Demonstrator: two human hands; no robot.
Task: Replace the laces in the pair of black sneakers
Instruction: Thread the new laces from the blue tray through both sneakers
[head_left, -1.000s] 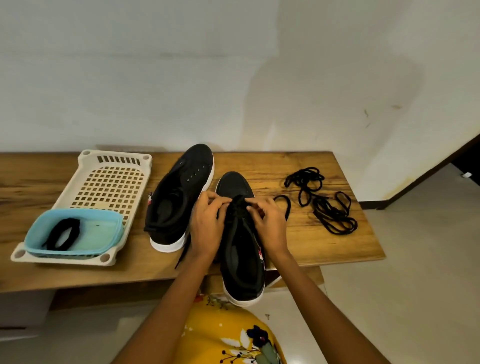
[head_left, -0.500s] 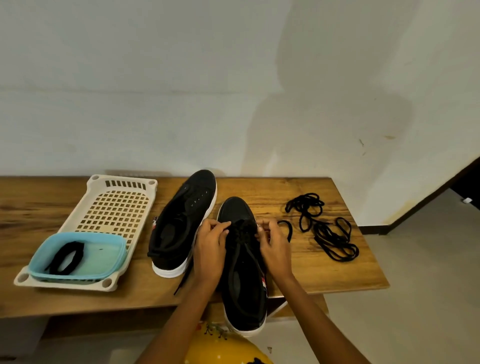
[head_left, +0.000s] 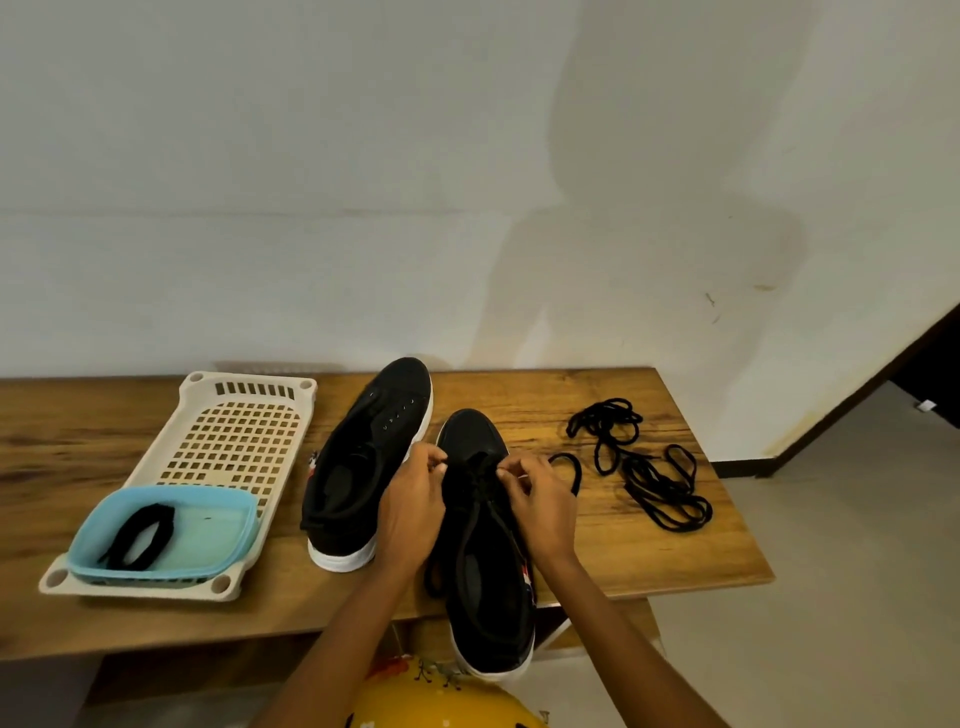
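Observation:
Two black sneakers with white soles lie on a wooden table (head_left: 613, 561). The left sneaker (head_left: 363, 467) has bare eyelets and no lace. The right sneaker (head_left: 485, 566) overhangs the table's front edge, heel toward me. My left hand (head_left: 410, 509) pinches the black lace (head_left: 569, 470) at the shoe's left eyelets. My right hand (head_left: 540, 504) pinches the same lace on the right side, and a loop of it trails onto the table to the right. A pile of loose black laces (head_left: 644, 467) lies further right.
A cream perforated plastic tray (head_left: 234, 441) sits at the left of the table. In its near end stands a light blue tub (head_left: 208, 525) holding a coiled black lace (head_left: 137, 535). A white wall rises behind. Yellow patterned clothing (head_left: 441, 701) shows below.
The camera has tilted upward, so the table sits lower in view. Both hands stay at the right sneaker's eyelets, fingers working the lace; the shoe has barely shifted.

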